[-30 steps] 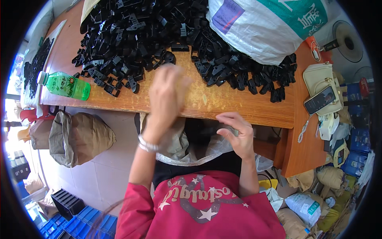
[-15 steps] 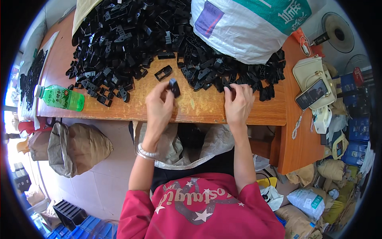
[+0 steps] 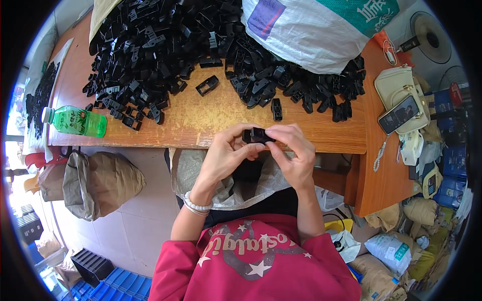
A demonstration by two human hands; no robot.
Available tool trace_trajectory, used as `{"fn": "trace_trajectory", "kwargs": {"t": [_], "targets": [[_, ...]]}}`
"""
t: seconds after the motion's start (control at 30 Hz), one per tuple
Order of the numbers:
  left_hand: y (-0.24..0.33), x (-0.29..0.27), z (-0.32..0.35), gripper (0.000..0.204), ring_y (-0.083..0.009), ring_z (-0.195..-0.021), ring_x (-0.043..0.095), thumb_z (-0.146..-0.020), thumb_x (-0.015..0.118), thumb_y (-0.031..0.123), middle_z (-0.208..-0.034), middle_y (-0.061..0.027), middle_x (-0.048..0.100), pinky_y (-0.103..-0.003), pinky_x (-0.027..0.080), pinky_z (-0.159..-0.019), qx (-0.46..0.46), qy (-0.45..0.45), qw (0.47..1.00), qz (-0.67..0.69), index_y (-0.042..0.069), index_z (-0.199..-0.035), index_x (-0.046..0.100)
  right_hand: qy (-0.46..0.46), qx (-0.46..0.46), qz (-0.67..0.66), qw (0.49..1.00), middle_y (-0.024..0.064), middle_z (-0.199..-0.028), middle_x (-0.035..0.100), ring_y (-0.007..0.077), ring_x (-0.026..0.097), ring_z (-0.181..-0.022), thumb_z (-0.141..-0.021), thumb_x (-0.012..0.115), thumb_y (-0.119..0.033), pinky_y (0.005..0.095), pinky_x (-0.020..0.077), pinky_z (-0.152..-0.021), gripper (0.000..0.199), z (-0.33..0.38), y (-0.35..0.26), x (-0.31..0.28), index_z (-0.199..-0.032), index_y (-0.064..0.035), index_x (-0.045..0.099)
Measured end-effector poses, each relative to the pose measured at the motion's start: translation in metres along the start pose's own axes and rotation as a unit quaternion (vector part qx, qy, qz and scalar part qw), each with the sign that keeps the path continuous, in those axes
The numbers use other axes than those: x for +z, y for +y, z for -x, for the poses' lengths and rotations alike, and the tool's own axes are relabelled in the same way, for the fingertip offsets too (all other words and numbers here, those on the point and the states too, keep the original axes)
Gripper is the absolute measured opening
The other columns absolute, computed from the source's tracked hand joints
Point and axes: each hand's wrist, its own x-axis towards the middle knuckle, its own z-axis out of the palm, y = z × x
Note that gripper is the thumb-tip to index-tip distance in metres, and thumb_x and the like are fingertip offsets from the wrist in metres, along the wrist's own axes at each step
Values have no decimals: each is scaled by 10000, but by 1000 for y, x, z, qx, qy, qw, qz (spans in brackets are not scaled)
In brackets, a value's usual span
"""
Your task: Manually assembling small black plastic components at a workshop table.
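Note:
My left hand [image 3: 223, 154] and my right hand [image 3: 296, 155] meet just above the table's front edge. Between their fingertips is a small black plastic part [image 3: 257, 135], and both hands are closed on it. Fingers partly cover it, so I cannot tell whether it is one piece or two fitted together. Beyond my hands, a single black housing [image 3: 276, 109] lies close to the right-hand heap. An open rectangular black frame [image 3: 207, 86] rests alone farther back. Many similar black parts are piled in a left heap [image 3: 145, 55] and a right heap [image 3: 261, 83].
A white and green woven sack [image 3: 306, 37] sits over the right heap. A green bottle [image 3: 80, 122] lies on its side at the left. To the right are a cream handbag [image 3: 396, 90] and a phone [image 3: 398, 114]. An open pale sack [image 3: 188, 175] hangs below the table edge.
My left hand has moved right and nearer with its black part. My right hand has come back from the right heap to meet it. A black housing now lies apart from that heap.

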Motion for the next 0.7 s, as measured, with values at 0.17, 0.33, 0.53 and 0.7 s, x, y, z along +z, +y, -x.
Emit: {"fn": "trace_trajectory", "kwargs": {"t": [0.17,0.33,0.53,0.7], "targets": [[19,6,4,345,-122,-746,669,-859,652,-7,-844,-80,680,-227,533,-642,-36,-8,993,-111,-49,-1194,578,-14,-89,73,993,95,-1035,650,280,608,-878,-710,698,83,352,505,-749,318,5,1,1,-1006,-33,687],[14,9,8,348,-123,-719,668,-883,617,-5,-856,-104,675,-239,535,-645,59,-10,995,-85,-45,-1222,549,-1,-1,-36,999,124,-1055,645,283,614,-950,-787,678,19,348,487,-828,287,3,-4,1,-1074,1,670],[12,14,14,307,-159,-752,686,-884,575,-45,-948,-147,671,-258,544,-685,128,22,985,-112,-24,-1190,567,14,109,-51,993,137,-1003,643,247,630,-929,-835,676,-46,317,489,-812,273,11,-7,8,-1100,12,653],[12,-35,-26,216,-166,-700,642,-848,679,70,-829,-99,643,-290,507,-605,269,168,869,-379,-4,-1046,637,-103,126,-109,981,106,-913,658,216,633,-845,-819,699,-54,290,488,-748,116,6,-3,-5,-919,4,708]]}}
